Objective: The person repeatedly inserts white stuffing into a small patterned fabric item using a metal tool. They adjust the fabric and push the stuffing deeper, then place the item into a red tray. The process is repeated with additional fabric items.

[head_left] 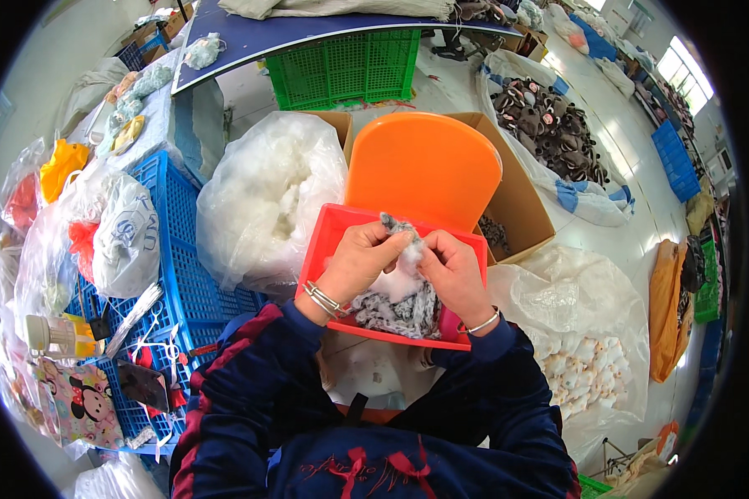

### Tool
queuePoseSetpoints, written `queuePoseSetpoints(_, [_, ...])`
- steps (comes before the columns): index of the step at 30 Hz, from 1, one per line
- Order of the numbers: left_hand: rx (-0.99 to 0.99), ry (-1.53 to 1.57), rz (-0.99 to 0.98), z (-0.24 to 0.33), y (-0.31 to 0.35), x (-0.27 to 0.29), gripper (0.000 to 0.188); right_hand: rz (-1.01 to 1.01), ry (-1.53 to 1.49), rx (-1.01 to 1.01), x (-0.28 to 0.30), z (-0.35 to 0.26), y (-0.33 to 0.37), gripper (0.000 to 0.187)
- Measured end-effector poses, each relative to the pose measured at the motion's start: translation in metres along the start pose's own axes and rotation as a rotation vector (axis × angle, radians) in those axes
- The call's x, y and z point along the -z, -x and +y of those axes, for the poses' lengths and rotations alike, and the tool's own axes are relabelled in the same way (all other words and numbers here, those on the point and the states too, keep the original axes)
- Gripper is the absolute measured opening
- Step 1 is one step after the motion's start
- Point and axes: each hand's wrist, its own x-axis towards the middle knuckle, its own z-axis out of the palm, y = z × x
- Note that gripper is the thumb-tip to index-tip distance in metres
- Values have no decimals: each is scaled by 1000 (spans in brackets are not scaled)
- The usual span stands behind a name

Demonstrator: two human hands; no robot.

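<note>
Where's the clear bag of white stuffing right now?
In the head view, the clear bag of white stuffing sits left of centre, between the blue plastic crate on its left and the red bin on its right.

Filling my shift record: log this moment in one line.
left hand: pinching grey fuzzy piece; right hand: touching white stuffing; below: red tray, grey pile

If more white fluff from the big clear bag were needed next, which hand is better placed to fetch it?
Likely the left hand: the fluff bag stands on that side, whereas the right hand is farther off, beyond the left.
</note>
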Motion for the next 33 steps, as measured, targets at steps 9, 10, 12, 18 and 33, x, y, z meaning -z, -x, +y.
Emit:
queuePoseSetpoints(9, [-29, 32, 56, 5, -3, 10, 23, -16, 155, 73, 2, -7, -3, 12])
queuePoseSetpoints(10, [-40, 35, 70, 7, -2, 10, 22, -18, 175, 82, 4, -8, -3, 12])
queuePoseSetpoints(12, [-60, 74, 102, 7, -3, 14, 22, -24, 215, 101, 7, -10, -3, 11])
queuePoseSetpoints(18, [-33, 58, 111, 9, -5, 21, 23, 2, 288, 179, 12, -10, -1, 10])
queuePoseSetpoints(33, [-52, 129, 105, -2, -5, 7, 20, -214, -105, -259, 24, -16, -12, 13])
